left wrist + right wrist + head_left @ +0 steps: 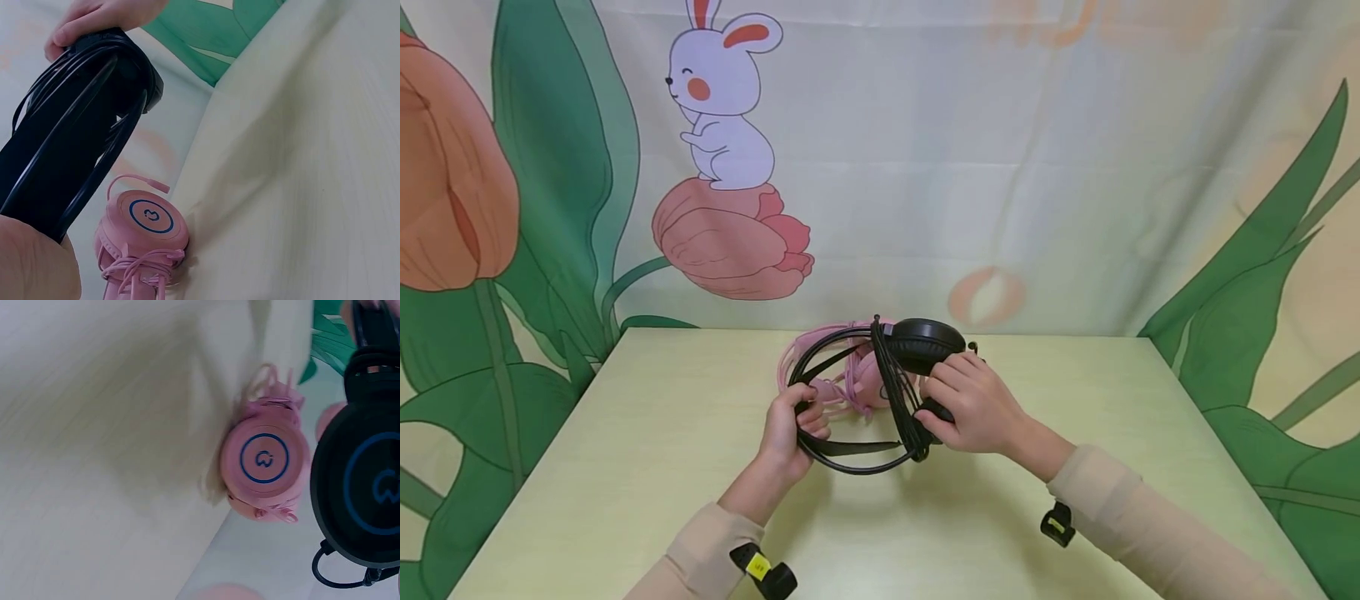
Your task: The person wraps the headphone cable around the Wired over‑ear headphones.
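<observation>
Both hands hold a black headset up above the table, with its bundled cable wrapped across the headband. The left hand grips the top of the headband, its fingers curled round it. At the ear-cup end, the right hand grips the near cup, which is mostly covered by its fingers. A round ear cup with a ring and logo and a thin microphone boom show in the right wrist view. Behind the black one lies a pink headset, its cord wound round it, partly hidden in the head view.
The pale wooden table reaches back to a fabric backdrop printed with a rabbit, tulips and leaves. A small black camera is strapped to the left sleeve, another to the right.
</observation>
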Available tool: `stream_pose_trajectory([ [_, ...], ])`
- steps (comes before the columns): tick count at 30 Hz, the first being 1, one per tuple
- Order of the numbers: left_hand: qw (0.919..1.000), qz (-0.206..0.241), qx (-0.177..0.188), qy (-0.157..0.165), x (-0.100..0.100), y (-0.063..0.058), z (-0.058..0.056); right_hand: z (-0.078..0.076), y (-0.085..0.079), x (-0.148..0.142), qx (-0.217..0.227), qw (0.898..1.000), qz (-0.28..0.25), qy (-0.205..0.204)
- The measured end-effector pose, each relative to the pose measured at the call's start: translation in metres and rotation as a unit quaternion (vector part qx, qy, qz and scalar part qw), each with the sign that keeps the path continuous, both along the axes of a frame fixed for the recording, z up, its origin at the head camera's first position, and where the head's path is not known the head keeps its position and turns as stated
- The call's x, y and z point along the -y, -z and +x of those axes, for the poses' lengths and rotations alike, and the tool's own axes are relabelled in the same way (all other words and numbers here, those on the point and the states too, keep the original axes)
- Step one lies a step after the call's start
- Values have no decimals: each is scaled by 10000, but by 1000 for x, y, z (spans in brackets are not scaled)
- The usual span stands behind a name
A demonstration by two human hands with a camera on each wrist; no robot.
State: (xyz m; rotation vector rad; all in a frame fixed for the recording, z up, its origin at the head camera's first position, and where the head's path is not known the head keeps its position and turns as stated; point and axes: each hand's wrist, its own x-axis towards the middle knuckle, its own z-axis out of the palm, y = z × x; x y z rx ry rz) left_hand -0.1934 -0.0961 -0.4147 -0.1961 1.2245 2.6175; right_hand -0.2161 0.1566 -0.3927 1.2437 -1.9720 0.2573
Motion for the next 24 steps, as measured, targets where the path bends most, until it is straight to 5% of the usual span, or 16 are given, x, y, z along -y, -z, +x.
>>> stream_pose_trajectory([
  [7, 9994, -327, 0, -104, -3, 0, 1, 0, 8, -2, -110, 9996, -191, -147],
  [17, 9895, -1382, 191, -380, -11, 10, 1, 1, 25, -6, -345, 9982, -390, -299],
  [24, 9862, -1615, 142, -337, -16, 14, 0, 2, 28, -12, -344, 9979, -439, -317],
])
